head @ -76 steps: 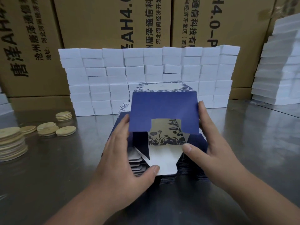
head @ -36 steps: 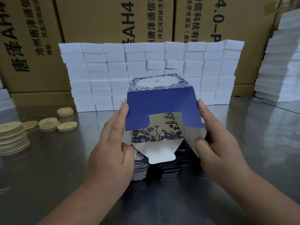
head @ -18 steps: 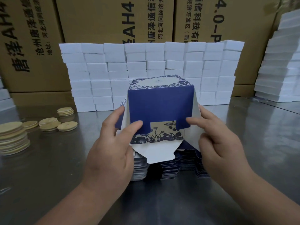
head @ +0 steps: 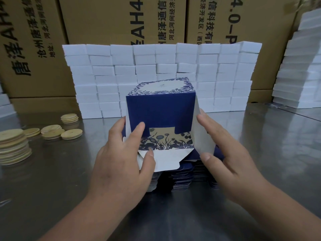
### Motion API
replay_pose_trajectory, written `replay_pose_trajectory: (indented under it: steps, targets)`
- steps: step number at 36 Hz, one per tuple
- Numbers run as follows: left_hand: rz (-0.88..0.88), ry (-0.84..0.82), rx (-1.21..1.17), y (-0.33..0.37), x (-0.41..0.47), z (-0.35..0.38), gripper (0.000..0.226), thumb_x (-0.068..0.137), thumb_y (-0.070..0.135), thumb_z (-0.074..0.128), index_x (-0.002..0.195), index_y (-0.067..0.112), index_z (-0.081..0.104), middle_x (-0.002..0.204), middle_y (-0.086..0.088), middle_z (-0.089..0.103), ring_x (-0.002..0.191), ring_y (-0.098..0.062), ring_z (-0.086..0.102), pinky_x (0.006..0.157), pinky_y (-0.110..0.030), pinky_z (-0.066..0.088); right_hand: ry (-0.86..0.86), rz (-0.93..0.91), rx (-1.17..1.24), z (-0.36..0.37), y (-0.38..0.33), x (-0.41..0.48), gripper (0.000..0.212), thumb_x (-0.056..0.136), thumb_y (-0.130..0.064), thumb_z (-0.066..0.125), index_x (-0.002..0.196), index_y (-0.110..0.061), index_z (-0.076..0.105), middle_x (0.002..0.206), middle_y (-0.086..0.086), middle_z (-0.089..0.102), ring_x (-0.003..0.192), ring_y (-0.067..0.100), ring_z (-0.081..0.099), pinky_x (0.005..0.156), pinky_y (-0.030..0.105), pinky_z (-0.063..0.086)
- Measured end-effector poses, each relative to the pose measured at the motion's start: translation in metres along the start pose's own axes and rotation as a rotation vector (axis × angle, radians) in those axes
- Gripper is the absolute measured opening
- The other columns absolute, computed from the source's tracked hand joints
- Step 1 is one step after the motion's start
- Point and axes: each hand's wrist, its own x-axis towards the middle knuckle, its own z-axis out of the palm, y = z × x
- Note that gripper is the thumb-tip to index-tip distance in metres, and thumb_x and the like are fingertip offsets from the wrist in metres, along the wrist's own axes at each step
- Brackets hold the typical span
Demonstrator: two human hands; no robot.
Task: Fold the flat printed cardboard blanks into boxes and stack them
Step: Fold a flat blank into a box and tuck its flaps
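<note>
In the head view, I am watching the half-folded blue box (head: 161,88) in the middle, just above the pile of flat blanks (head: 182,180) on the steel table (head: 52,188). The left hand (head: 121,159) is gripping its 9 o'clock side. One finger is pressing the blue flap (head: 159,115) down so it cannot pop open. The right hand (head: 225,153) is pinching the white side flap (head: 203,136) at 3 o'clock, and I think it is getting ready to fold it in. White blocks (head: 104,66) are standing at 12 o'clock, and wooden discs (head: 71,133) are lying at 9 o'clock.
</note>
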Motion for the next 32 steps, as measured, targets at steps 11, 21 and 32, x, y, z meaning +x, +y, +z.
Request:
replay_pose_trajectory:
  steps: [11, 21, 32]
  targets:
    - [0.087, -0.055, -0.067, -0.004, -0.004, 0.01, 0.094, 0.061, 0.054, 0.069, 0.145, 0.034, 0.031, 0.136, 0.039, -0.024, 0.135, -0.01, 0.017, 0.099, -0.027, 0.025, 0.049, 0.013, 0.126, 0.005, 0.008, 0.0, 0.061, 0.077, -0.028, 0.029, 0.133, -0.05, 0.038, 0.133, -0.037, 0.045, 0.127, -0.003, 0.044, 0.104, 0.018, 0.035]
    - [0.271, -0.126, -0.036, -0.005, -0.002, 0.01, 0.116, 0.058, 0.045, 0.081, 0.138, 0.038, -0.003, 0.143, 0.034, -0.018, 0.131, 0.007, 0.0, 0.104, -0.028, 0.004, 0.208, -0.032, -0.175, 0.003, 0.007, 0.008, 0.051, 0.081, -0.013, 0.054, 0.122, -0.041, 0.046, 0.141, -0.027, 0.021, 0.107, -0.017, 0.043, 0.082, -0.001, 0.035]
    - [0.498, -0.07, -0.186, -0.003, -0.008, 0.009, 0.08, 0.066, 0.042, 0.071, 0.135, 0.032, 0.032, 0.151, 0.002, 0.012, 0.135, -0.017, 0.032, 0.1, -0.039, 0.036, 0.181, 0.015, -0.1, 0.0, 0.01, 0.009, 0.062, 0.082, 0.001, 0.068, 0.107, -0.052, 0.046, 0.141, -0.033, 0.001, 0.129, -0.017, 0.028, 0.081, -0.006, 0.032]
